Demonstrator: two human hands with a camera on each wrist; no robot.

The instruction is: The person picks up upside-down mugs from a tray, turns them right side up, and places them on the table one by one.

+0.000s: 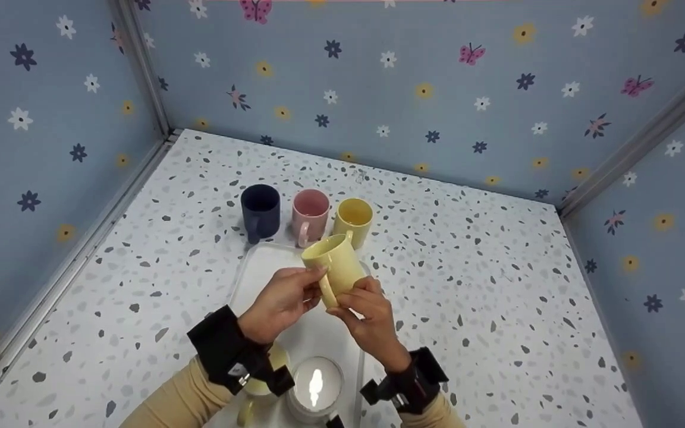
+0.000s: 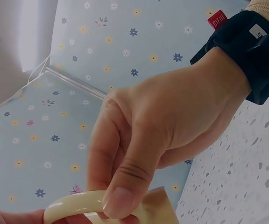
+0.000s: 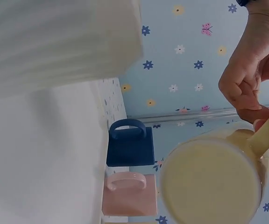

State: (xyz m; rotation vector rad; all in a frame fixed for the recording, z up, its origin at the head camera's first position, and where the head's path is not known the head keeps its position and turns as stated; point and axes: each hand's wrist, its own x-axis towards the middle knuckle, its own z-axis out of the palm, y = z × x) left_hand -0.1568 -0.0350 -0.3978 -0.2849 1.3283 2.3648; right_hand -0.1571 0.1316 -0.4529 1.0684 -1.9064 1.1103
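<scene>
A pale yellow mug is held tilted above the tray, its opening toward the upper left. My left hand pinches its handle near the rim; in the left wrist view the thumb of that left hand lies over the handle. My right hand grips the lower end of the mug by the base. The right wrist view shows the mug's round underside. Beyond it stand a navy mug, a pink mug and a yellow mug in a row.
A white tray lies below my hands. On it stand a white mug and another pale yellow mug, partly hidden by the left wrist camera. The speckled table is bordered by flower-patterned walls.
</scene>
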